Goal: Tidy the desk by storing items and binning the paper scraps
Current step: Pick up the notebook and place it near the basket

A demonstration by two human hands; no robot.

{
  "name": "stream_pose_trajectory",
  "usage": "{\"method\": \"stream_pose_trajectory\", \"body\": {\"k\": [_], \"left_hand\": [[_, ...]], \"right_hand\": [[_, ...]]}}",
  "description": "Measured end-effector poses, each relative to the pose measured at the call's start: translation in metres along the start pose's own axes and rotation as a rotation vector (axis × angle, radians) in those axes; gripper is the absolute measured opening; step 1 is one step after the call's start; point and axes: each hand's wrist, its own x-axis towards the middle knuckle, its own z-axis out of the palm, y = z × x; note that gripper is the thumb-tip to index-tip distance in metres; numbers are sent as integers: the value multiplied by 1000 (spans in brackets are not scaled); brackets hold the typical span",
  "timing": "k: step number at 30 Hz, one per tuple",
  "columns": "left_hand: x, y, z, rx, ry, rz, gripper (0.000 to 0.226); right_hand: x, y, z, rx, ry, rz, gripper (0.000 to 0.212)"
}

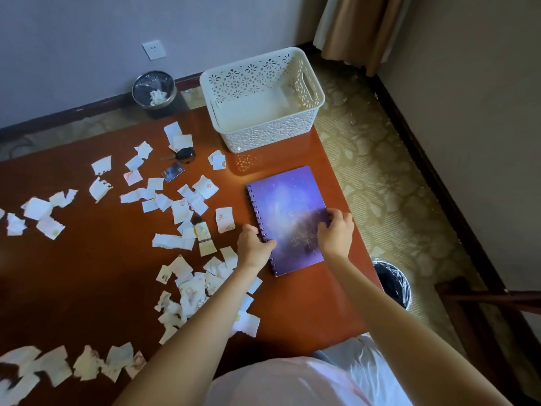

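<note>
A purple spiral notebook (288, 206) lies flat near the right edge of the reddish wooden desk (96, 273). My left hand (253, 244) grips its spiral side, thumb on the cover. My right hand (336, 230) curls over the notebook's right edge. Torn white paper scraps (187, 200) are strewn over the desk's left and middle. A small tube (203, 234), a dark card (173, 172) and a black key fob (184, 154) lie among them. A white lattice basket (304, 130) stands at the desk's far right corner, apparently with nothing in it.
A metal bin (140, 98) with crumpled paper stands on the floor by the far wall. A second bin with a dark liner (392, 282) sits on the carpet right of the desk. A wooden chair part (483, 300) is at the right.
</note>
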Motion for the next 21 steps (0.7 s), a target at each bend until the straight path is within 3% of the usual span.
{"method": "stream_pose_trajectory", "body": {"k": [4, 8, 14, 21], "left_hand": [[-7, -6, -13, -4, 4, 17, 35], [-19, -9, -48, -25, 77, 59, 28], [-46, -54, -136, -107, 324, 94, 18], [-69, -163, -239, -101, 508, -37, 24]], "right_hand": [[-8, -8, 3, -105, 45, -57, 47], [-33, -34, 14, -96, 46, -259, 46], [-95, -94, 51, -125, -222, -500, 31], [-197, -161, 144, -293, -469, -697, 32]]}}
